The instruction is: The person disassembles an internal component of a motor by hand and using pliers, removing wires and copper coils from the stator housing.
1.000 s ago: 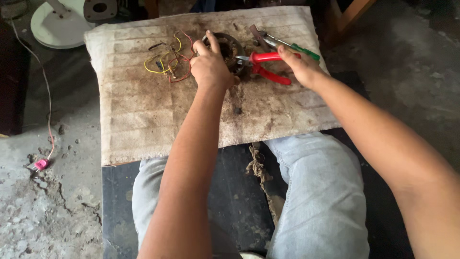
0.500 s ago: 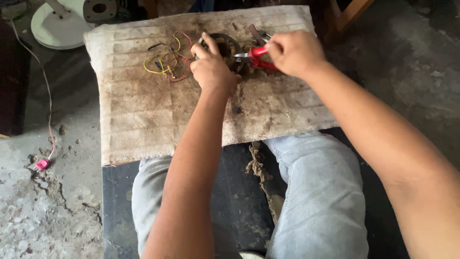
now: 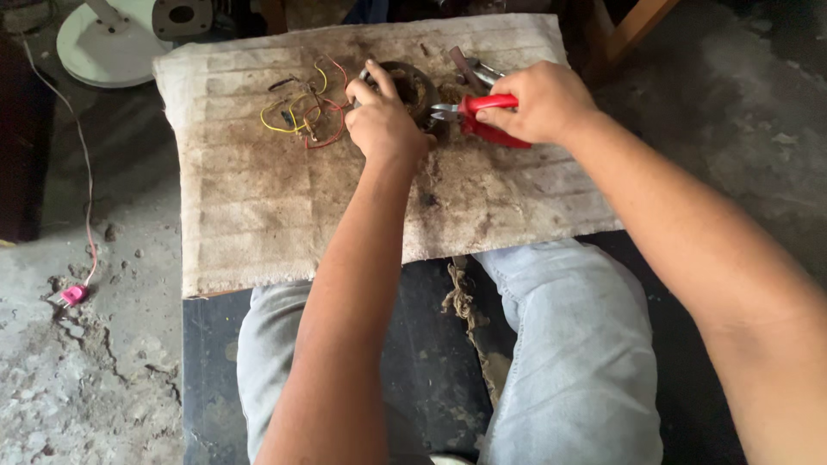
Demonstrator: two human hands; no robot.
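Left hand (image 3: 383, 125) fingers pinching round motor part (image 3: 416, 84) | right hand (image 3: 538, 102) fingers clenched around red-handled pliers (image 3: 482, 119)

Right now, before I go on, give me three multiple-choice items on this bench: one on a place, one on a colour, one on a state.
1. Where do the loose wires lie?
A. On the cloth, to the left of the left hand
B. On the floor by the pink plug
C. Across the person's knee

2. What colour are the handles of the cutters?
A. Blue
B. Red
C. Yellow

3. What is the right hand doing?
A. Resting flat on the cloth
B. Hanging off the bench
C. Gripping the cutters, tips pointed at the round dark part

Answers:
1 A: the yellow and red strands sit on the stained cloth beside the left hand.
2 B: red shows between the fingers.
3 C: the fist is closed round the handles, and the tips face the round dark part that the left hand touches.
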